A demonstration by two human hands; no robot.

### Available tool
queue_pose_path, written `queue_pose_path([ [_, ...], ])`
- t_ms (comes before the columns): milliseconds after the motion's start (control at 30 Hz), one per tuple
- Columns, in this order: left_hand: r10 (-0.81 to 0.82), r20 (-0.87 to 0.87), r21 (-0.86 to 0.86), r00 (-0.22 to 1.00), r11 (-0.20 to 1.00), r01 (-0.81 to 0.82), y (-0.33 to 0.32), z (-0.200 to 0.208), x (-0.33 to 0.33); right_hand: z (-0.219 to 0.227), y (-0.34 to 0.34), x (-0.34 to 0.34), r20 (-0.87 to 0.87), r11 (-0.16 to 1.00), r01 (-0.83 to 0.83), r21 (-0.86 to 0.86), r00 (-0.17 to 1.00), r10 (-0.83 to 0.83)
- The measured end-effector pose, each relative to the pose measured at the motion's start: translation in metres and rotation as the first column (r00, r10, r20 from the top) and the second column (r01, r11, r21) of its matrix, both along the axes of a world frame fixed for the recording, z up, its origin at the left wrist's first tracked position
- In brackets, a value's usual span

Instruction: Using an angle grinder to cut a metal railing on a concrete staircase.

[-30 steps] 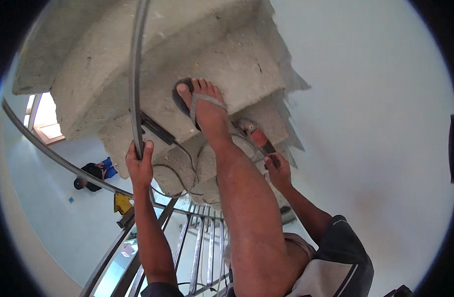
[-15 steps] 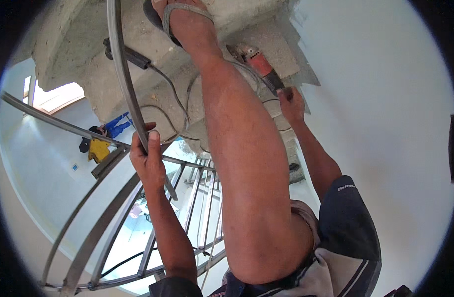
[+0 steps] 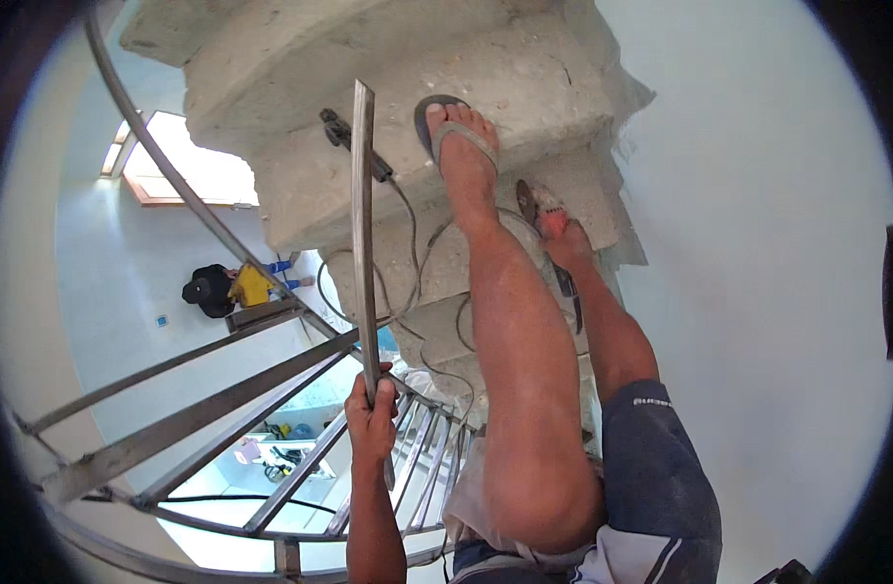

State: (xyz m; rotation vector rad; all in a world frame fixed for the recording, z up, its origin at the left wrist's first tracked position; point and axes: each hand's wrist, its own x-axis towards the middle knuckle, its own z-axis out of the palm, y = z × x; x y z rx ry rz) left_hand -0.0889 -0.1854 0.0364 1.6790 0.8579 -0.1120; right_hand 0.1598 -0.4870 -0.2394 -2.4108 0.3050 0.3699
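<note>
My left hand (image 3: 372, 420) is closed around the lower part of a grey metal tube (image 3: 364, 214), which stands nearly upright in the view beside the railing. My right hand (image 3: 570, 249) wraps round the red body of an angle grinder (image 3: 554, 220) on a concrete step; its disc (image 3: 526, 200) points up the stairs. Most of the grinder's handle is hidden by the hand and forearm. Between the tube and my sandalled foot (image 3: 456, 136), a black electrode holder (image 3: 354, 144) with a cable lies on a step, partly behind the tube.
A curved metal railing (image 3: 223, 409) with several bars runs along the left, over a drop. Loose cables (image 3: 414, 263) cross the concrete steps (image 3: 310, 185). A white wall (image 3: 758, 243) stands on the right. Far below, a person in a yellow top (image 3: 250, 287) is beyond the railing.
My right hand has moved from the grinder's rear end up onto its red body. The tube has come upright and to the right with my left hand. The view has shifted.
</note>
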Motion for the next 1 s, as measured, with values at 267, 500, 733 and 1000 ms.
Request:
queue_pose_path([
  [267, -0.001, 0.114, 0.209, 0.993, 0.978, -0.023, 0.037, 0.025, 0.033, 0.152, -0.026, -0.063, 0.005, 0.907, 0.014, 0.421, 1.0, -0.018],
  [500, -0.073, 0.38, 0.313, 0.922, 0.948, -0.054, 0.045, 0.006, 0.214, 0.233, -0.021, 0.02, 0.208, 0.836, 0.021, 0.548, 0.965, -0.161],
  [733, -0.043, 0.456, 0.383, 0.889, 0.911, -0.153, 0.062, -0.048, 0.361, 0.253, 0.055, 0.095, 0.179, 0.65, 0.055, 0.758, 0.941, -0.288],
  [1000, 0.154, 0.44, -0.076, 0.885, 0.988, -0.134, 0.06, -0.13, 0.383, 0.207, 0.074, 0.103, 0.148, 0.704, 0.08, 0.706, 0.955, -0.257],
])
